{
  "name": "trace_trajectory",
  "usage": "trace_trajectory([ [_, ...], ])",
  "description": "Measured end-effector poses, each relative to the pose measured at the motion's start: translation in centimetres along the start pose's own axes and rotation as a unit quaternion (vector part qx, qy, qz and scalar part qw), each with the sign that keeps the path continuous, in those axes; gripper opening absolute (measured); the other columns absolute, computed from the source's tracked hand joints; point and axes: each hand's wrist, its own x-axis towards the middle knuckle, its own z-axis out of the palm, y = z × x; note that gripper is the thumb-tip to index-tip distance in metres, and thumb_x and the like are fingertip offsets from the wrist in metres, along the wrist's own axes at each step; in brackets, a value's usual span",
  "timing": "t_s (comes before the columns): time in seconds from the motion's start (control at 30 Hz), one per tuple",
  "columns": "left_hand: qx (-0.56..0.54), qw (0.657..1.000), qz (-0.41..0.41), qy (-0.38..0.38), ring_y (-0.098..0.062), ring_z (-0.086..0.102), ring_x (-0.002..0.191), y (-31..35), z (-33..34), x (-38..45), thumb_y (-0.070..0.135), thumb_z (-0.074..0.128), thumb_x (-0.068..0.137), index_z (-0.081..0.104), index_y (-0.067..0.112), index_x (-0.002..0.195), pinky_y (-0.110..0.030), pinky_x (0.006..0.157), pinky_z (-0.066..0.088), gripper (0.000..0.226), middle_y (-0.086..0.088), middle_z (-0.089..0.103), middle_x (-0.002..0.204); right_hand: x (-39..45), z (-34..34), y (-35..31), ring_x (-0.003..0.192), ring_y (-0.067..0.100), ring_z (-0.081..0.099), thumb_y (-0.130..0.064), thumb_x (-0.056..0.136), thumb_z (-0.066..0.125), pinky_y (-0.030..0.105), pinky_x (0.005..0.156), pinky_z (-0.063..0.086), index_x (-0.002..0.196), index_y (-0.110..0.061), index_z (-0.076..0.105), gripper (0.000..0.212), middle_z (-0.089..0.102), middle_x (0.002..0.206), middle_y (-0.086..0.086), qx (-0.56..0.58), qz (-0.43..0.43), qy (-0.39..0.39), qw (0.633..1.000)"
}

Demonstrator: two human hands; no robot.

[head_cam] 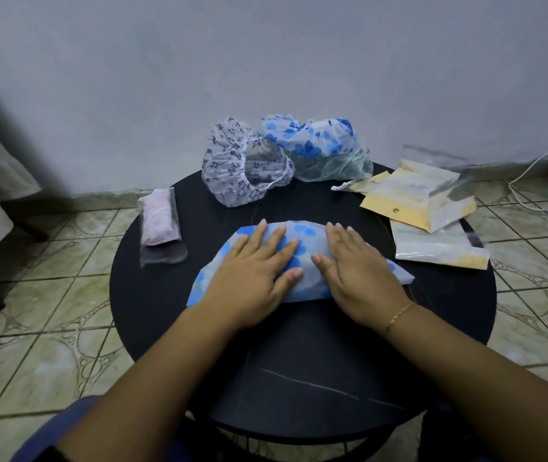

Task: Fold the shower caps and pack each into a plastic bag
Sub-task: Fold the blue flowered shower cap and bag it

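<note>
Blue-flowered plastic lies flattened at the centre of a round black table (299, 378), where a person presses a folded shower cap (302, 261) down with both palms. The left hand (254, 271) rests flat on the left half of the cap, fingers straight and spread, gripping nothing. The right hand (357, 271) lies flat on the right half, fingers straight and close together, likewise holding nothing; a thin gold bracelet (399, 315) circles that wrist. The two hands sit just beside each other, the left hand's fingertips near the right thumb, and the cap's pointed ends stick out beyond each hand.

Beyond the fingertips, at the table's far edge, stand two unfolded caps touching each other: a white cap with a dark navy print (232, 165), its elastic opening turned toward the camera, and a second blue-flowered cap (312, 141) heaped to its right. Left of the left hand, well apart from it, a pink cap already packed in a clear plastic bag (161, 225) lies on the table. Right of the right hand's fingers, a loose pile of empty clear bags with yellow card backing (425, 208) overhangs the table's rim. Greenish patterned floor tiles (49, 311) surround the table, and a white cable (532, 188) trails along the floor near the wall.
</note>
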Motion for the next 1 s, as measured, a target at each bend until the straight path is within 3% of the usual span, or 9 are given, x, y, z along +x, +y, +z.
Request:
trace_trajectory([
  [0.1, 0.016, 0.997, -0.045, -0.062, -0.015, -0.019, 0.144, -0.4, 1.1, 0.6, 0.063, 0.013, 0.094, 0.001, 0.042, 0.148, -0.036, 0.114, -0.012, 0.059, 0.009, -0.009, 0.158, 0.3, 0.3, 0.3, 0.146, 0.013, -0.004, -0.064, 0.09, 0.021, 0.033, 0.118, 0.002, 0.151, -0.018, -0.006, 0.08, -0.004, 0.16, -0.001, 0.008, 0.048, -0.048, 0.998],
  [0.27, -0.001, 0.989, -0.091, -0.119, -0.018, -0.02, 0.144, -0.9, 1.5, 1.0, 0.067, 0.018, 0.09, -0.002, 0.047, 0.146, -0.044, 0.114, -0.014, 0.062, 0.014, -0.013, 0.157, 0.3, 0.7, 0.7, 0.146, 0.017, -0.008, -0.072, 0.084, 0.02, 0.031, 0.118, -0.002, 0.149, -0.018, -0.014, 0.091, -0.01, 0.159, 0.006, -0.004, 0.084, -0.078, 0.993],
  [0.4, -0.007, 0.984, -0.124, -0.126, -0.019, -0.016, 0.145, -1.1, 1.6, 1.1, 0.071, 0.018, 0.087, -0.004, 0.044, 0.147, -0.043, 0.116, -0.011, 0.069, 0.015, -0.011, 0.157, 0.2, 0.5, 1.1, 0.146, 0.014, -0.007, -0.07, 0.085, 0.023, 0.029, 0.118, -0.002, 0.148, -0.013, -0.017, 0.094, -0.01, 0.159, 0.004, 0.042, 0.108, -0.067, 0.991],
  [0.63, -0.011, 0.984, -0.145, -0.107, -0.016, -0.013, 0.145, -1.0, 1.7, 1.0, 0.075, 0.018, 0.085, -0.002, 0.04, 0.149, -0.041, 0.116, -0.008, 0.076, 0.015, -0.009, 0.158, 0.1, 0.5, 0.9, 0.146, 0.017, -0.008, -0.076, 0.081, 0.017, 0.031, 0.119, -0.003, 0.148, -0.009, -0.014, 0.1, -0.01, 0.159, 0.005, 0.005, 0.166, -0.075, 0.983],
  [0.77, 0.002, 0.986, -0.135, -0.1, -0.018, -0.012, 0.146, -1.1, 1.7, 0.9, 0.073, 0.018, 0.086, -0.003, 0.039, 0.149, -0.041, 0.117, -0.007, 0.075, 0.013, -0.008, 0.158, -0.2, 0.2, 0.1, 0.146, 0.022, -0.009, -0.072, 0.086, 0.014, 0.034, 0.117, -0.006, 0.15, -0.009, -0.008, 0.092, -0.008, 0.158, 0.011, -0.028, 0.175, -0.05, 0.983],
  [0.9, 0.007, 0.987, -0.131, -0.097, -0.018, -0.012, 0.146, -1.0, 1.7, 0.8, 0.073, 0.017, 0.086, -0.004, 0.038, 0.149, -0.041, 0.117, -0.007, 0.075, 0.013, -0.008, 0.158, -0.3, 0.5, -0.9, 0.146, 0.019, -0.007, -0.05, 0.098, 0.008, 0.032, 0.117, -0.006, 0.151, -0.012, 0.004, 0.065, -0.004, 0.159, 0.009, -0.08, 0.065, 0.009, 0.995],
  [1.0, 0.004, 0.986, -0.135, -0.1, -0.017, -0.012, 0.146, -1.1, 1.6, 0.8, 0.073, 0.018, 0.086, -0.003, 0.038, 0.149, -0.041, 0.117, -0.007, 0.075, 0.014, -0.008, 0.158, -0.2, 0.7, -0.4, 0.146, 0.017, 0.0, -0.045, 0.1, 0.014, 0.032, 0.119, 0.001, 0.151, -0.01, 0.002, 0.063, 0.002, 0.159, 0.007, -0.028, 0.089, -0.037, 0.995],
])
